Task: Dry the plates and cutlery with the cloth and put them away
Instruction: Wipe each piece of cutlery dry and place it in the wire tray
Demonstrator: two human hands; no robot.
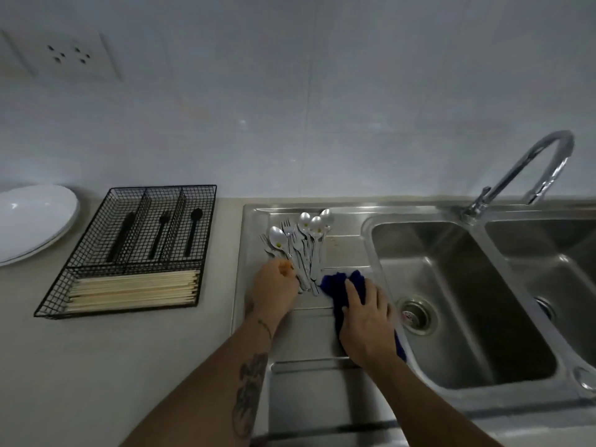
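Observation:
A pile of silver spoons and forks [301, 245] lies on the steel draining board [342, 250] left of the sink. My left hand [274, 287] reaches into the near end of the pile, fingers curled round the handle of a spoon [279, 238]. My right hand [366, 321] grips a dark blue cloth [335, 282] bunched on the draining board just right of the cutlery handles. White plates [34, 217] are stacked at the far left of the counter.
A black wire cutlery tray [135, 250] on the counter holds black utensils in its rear slots and pale chopsticks in front. The double steel sink [467, 295] with a curved tap [529, 175] is on the right. A wall socket is at upper left.

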